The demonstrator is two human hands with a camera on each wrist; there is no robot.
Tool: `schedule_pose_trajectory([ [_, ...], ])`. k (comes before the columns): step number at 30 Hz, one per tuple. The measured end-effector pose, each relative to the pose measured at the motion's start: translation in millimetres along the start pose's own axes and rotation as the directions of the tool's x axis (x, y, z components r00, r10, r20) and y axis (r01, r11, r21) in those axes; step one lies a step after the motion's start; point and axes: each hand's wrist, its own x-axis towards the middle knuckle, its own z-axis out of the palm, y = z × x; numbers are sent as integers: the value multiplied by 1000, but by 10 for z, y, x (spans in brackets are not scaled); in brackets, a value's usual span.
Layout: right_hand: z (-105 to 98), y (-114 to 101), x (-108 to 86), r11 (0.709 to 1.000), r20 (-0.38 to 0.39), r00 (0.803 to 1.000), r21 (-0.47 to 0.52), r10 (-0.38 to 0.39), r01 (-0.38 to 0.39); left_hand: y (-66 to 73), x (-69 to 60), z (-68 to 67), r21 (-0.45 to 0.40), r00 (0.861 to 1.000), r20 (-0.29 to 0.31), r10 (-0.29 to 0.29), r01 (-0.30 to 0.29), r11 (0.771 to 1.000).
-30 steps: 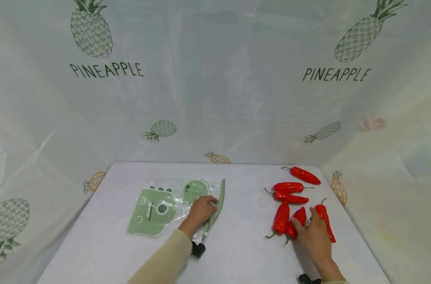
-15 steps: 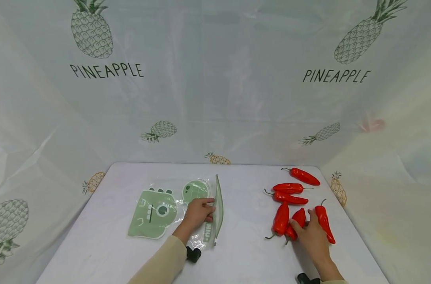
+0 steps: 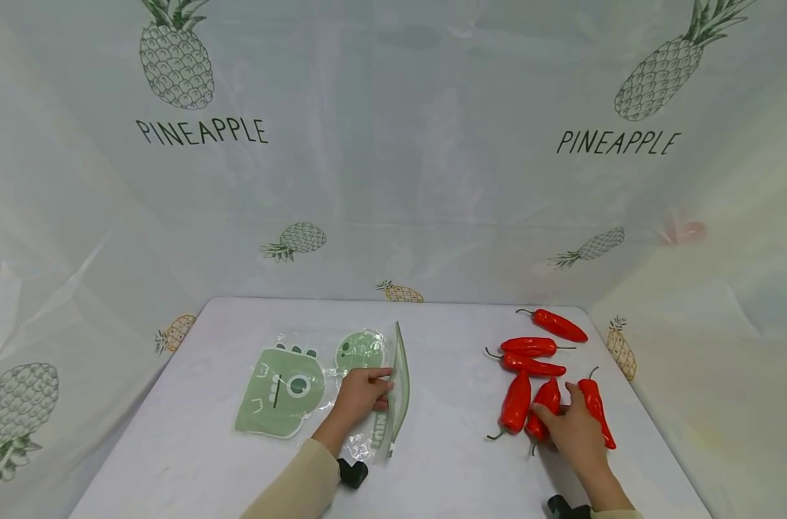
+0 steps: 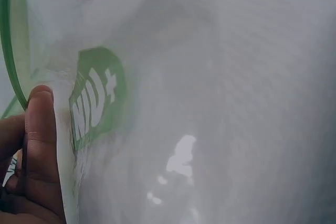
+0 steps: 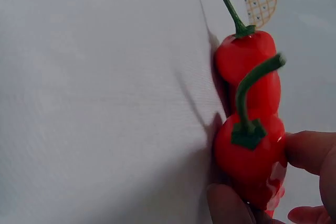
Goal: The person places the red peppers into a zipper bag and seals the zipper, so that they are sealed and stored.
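"What's on L?"
"Clear & green bag (image 3: 309, 393) on white table (image 3: 452, 432); L hand (image 3: 361, 395) pinches it nr the green zip (image 3: 402, 378)."
"And R?"
"R hand (image 3: 578, 436) grips 1 red pepper (image 3: 548, 394) w/ thumb + fingers, btwn 2 other peppers (image 3: 515, 405); 3 more lie farther back."

Free passage between bag (image 3: 312, 393) and peppers (image 3: 515, 404); peppers flank right fingers (image 5: 312, 150).
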Motion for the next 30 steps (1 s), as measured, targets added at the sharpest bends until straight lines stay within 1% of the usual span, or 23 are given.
schedule_pose_trajectory([
  [4, -65, -2, 35, 1000, 11, 1000, 12, -23, 23, 10, -24, -4, 2, 1000, -9, 0, 0, 1000],
  [8, -134, -15, 57, 998, 21, 998, 21, -52, 51, 36, -48, -10, 1, 1000, -22, 12, -12, 1000],
  [9, -149, -19, 60, 998, 23, 998, 25, -57, 56, 46, -56, -12, 4, 999, -27, 24, -24, 1000],
  [18, -198, -9, 72, 996, 31, 997, 44, -76, 75, 154, -107, 5, -26, 994, -90, 64, -67, 997],
  [23, -217, -8, 67, 994, -9, 995, 42, -102, 102, 183, -129, -21, -40, 994, -85, 74, -78, 996],
  [30, -264, -39, 58, 987, -70, 986, 33, -154, 156, 195, -156, -59, -60, 995, -78, 67, -72, 996],
])
